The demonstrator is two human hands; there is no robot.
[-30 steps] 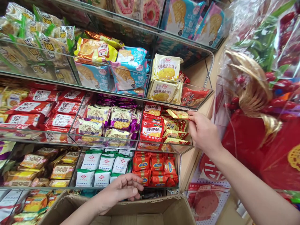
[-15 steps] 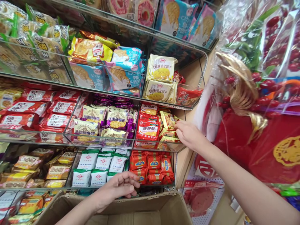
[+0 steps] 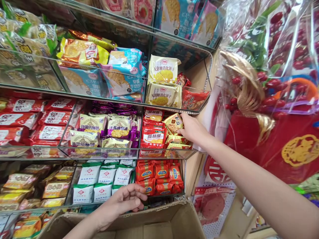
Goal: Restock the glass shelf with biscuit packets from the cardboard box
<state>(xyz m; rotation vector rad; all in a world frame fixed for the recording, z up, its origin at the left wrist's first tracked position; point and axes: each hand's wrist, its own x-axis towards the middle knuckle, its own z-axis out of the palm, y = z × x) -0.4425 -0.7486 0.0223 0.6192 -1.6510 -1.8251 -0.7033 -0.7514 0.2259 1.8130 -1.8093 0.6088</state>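
My right hand [image 3: 191,127] reaches into a shelf compartment and pinches a yellow-gold biscuit packet [image 3: 173,124] by its right edge. The packet is tilted above several similar yellow packets [image 3: 177,139]. Left of them, red walnut-biscuit packets [image 3: 153,135] are stacked in the same compartment. My left hand [image 3: 128,198] hovers over the cardboard box [image 3: 161,217], palm inward, fingers loosely curled and apart from the thumb, holding nothing. Close behind its fingertips are orange-red packets [image 3: 146,172] on the lower shelf.
Clear plastic lips front the shelves, including one corner [image 3: 190,154] beside my right wrist. White-and-green packets [image 3: 107,175] and cream-and-purple packets [image 3: 118,126] fill nearby compartments. Red bags [image 3: 249,152] and wrapped berry decorations [image 3: 274,83] hang at the right.
My right hand has shifted slightly up and left, and the yellow packet in it is raised and tilted more. My left hand stays nearly in place. The view has moved a little.
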